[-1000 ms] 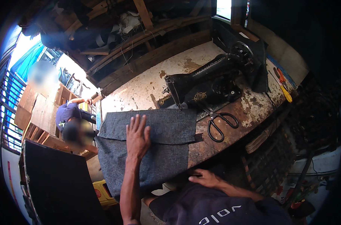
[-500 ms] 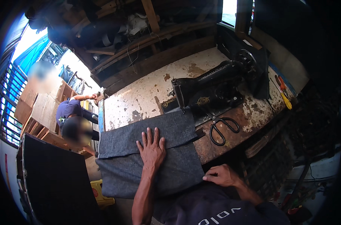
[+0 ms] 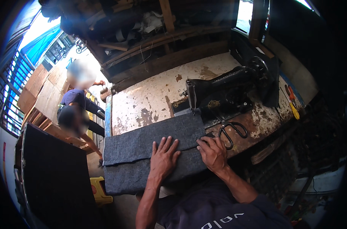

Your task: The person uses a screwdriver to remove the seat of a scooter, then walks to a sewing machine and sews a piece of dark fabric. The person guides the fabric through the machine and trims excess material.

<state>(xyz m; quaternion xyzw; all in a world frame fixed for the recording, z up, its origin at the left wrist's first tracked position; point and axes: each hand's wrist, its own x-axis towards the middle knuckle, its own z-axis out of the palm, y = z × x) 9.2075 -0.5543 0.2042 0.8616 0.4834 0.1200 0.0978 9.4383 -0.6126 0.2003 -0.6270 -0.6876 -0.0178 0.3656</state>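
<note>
A dark grey folded cloth (image 3: 131, 143) lies across the table's near edge, its far edge by the needle end of a black sewing machine (image 3: 219, 95). A fold line runs across it from left to right. My left hand (image 3: 164, 158) rests flat on the cloth at that fold, fingers extended. At the cloth's right edge my right hand (image 3: 213, 154) is closed, thumb and fingertips pinching the fabric at the fold's end. Black-handled scissors (image 3: 245, 130) lie just beyond my right hand, against the machine's base.
The worn table (image 3: 131, 99) has peeling white paint. At its right end lie a yellow-handled screwdriver (image 3: 294, 110) and a red-handled tool (image 3: 291, 92). People (image 3: 75, 97) bend beside wooden boxes at left. A black panel (image 3: 53, 175) and a yellow object (image 3: 101, 189) stand nearer.
My right hand has moved forward from the cloth's near right corner to the fold's right end. My left hand has slid slightly toward me. The whole view has shifted a little.
</note>
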